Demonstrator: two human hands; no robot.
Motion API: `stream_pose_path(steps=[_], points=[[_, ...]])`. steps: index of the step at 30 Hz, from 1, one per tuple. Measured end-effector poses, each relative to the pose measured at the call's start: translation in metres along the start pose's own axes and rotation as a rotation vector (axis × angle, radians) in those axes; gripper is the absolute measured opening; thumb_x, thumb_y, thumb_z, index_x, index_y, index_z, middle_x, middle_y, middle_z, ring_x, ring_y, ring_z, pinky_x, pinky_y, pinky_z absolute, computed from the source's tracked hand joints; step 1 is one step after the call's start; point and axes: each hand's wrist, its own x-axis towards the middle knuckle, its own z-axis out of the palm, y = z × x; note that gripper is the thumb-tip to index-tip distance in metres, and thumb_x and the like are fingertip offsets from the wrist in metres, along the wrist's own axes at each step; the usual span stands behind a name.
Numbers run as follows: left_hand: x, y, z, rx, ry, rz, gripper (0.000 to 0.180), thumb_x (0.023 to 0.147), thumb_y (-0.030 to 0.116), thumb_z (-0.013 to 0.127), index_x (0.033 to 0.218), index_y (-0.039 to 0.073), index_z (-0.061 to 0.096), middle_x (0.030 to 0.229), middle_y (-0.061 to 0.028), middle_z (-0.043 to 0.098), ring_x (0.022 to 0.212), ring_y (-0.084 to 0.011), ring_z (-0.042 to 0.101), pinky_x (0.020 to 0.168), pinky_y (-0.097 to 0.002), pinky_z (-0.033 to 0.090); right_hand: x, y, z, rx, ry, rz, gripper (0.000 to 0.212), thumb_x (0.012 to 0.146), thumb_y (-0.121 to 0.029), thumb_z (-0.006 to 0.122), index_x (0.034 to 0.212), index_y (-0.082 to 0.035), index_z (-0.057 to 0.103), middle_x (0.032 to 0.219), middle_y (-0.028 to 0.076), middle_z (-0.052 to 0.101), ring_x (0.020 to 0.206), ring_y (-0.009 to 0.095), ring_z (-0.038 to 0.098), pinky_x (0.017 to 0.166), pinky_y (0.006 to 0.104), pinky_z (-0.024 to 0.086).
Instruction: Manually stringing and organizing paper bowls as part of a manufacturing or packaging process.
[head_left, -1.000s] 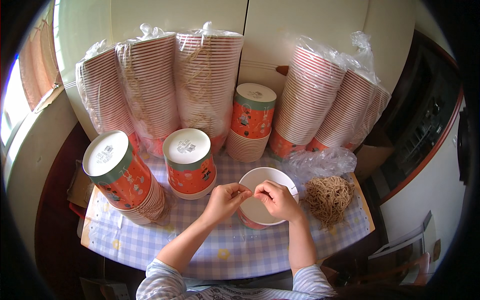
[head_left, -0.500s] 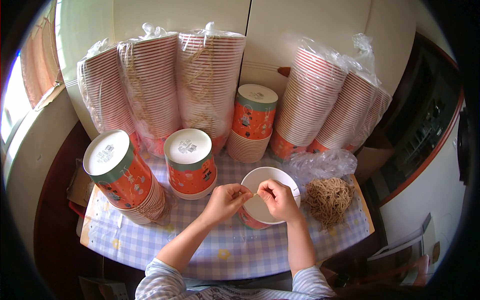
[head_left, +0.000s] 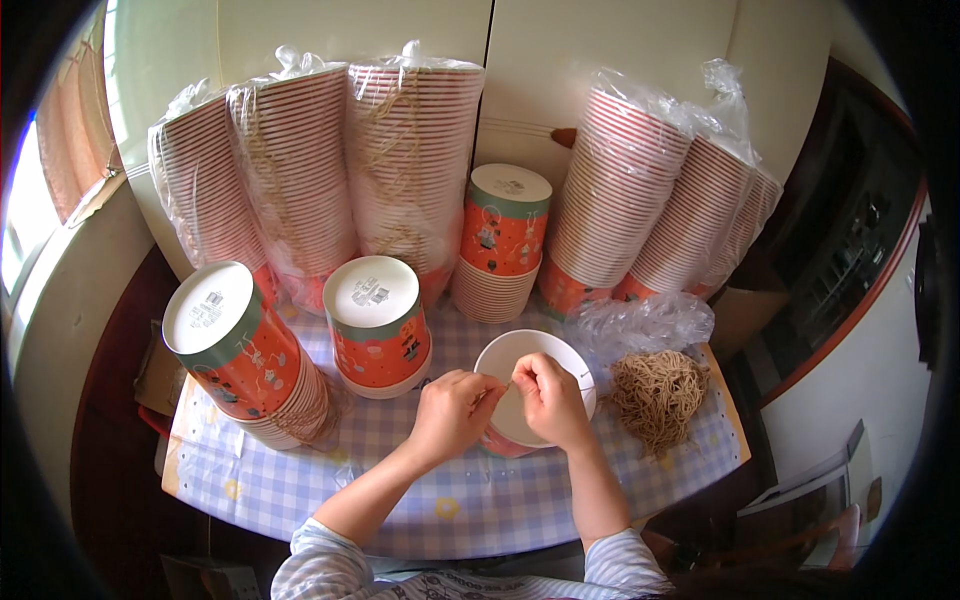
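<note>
Near the left edge of the checked tabletop [head_left: 410, 515], a stack of glossy paper tubs [head_left: 250, 365] leans upturned. Nearer the right edge, the left hand [head_left: 455, 412] and right hand [head_left: 550, 395] pinch a thin strand [head_left: 508, 384], its direction unclear, above a round, smooth white-lined bucket [head_left: 513, 424], mouth up, axis upright; coarse tangled twine [head_left: 658, 400] lies rightmost.

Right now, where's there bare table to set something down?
Bare tablecloth shows between the front left cup stack and the left forearm. A smaller patch lies between the right forearm and the string heap. Crowded: the back, packed with wrapped cup stacks.
</note>
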Motion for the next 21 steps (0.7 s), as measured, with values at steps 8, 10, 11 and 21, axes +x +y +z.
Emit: stream_pose_path(steps=[8, 10, 11, 21], points=[[-0.001, 0.001, 0.0, -0.173, -0.142, -0.37, 0.016, 0.073, 0.017, 0.066, 0.081, 0.003, 0.065, 0.066, -0.0121, 0.06, 0.055, -0.0205, 0.058, 0.051, -0.0296, 0.045, 0.001, -0.001, -0.006, 0.133, -0.076, 0.069, 0.006, 0.082, -0.003, 0.052, 0.08, -0.001, 0.047, 0.072, 0.01, 0.054, 0.063, 0.023, 0.054, 0.057, 0.0296, 0.044], [-0.002, -0.001, 0.0, -0.179, -0.153, -0.364, 0.016, 0.073, 0.016, 0.066, 0.081, 0.003, 0.065, 0.065, -0.0123, 0.059, 0.054, -0.0205, 0.058, 0.05, -0.0295, 0.045, 0.001, -0.001, -0.003, 0.108, -0.06, 0.054, 0.007, 0.082, -0.002, 0.052, 0.08, -0.002, 0.045, 0.073, 0.011, 0.054, 0.064, 0.027, 0.056, 0.056, 0.0321, 0.044], [-0.002, -0.002, 0.0, -0.186, -0.162, -0.357, 0.016, 0.073, 0.016, 0.066, 0.081, 0.002, 0.065, 0.065, -0.0124, 0.059, 0.053, -0.0205, 0.058, 0.05, -0.0294, 0.045, 0.001, -0.002, -0.001, 0.074, -0.037, 0.03, 0.007, 0.081, -0.001, 0.051, 0.08, -0.002, 0.045, 0.073, 0.011, 0.054, 0.065, 0.028, 0.056, 0.056, 0.0331, 0.044], [-0.003, -0.004, 0.001, -0.308, -0.199, -0.37, 0.014, 0.074, 0.013, 0.066, 0.079, 0.001, 0.064, 0.061, -0.0115, 0.059, 0.051, -0.0154, 0.058, 0.047, -0.0276, 0.043, 0.0, -0.001, 0.001, 0.005, 0.005, -0.016, 0.008, 0.08, 0.001, 0.051, 0.08, -0.003, 0.043, 0.074, 0.011, 0.051, 0.066, 0.031, 0.054, 0.055, 0.0374, 0.043]])
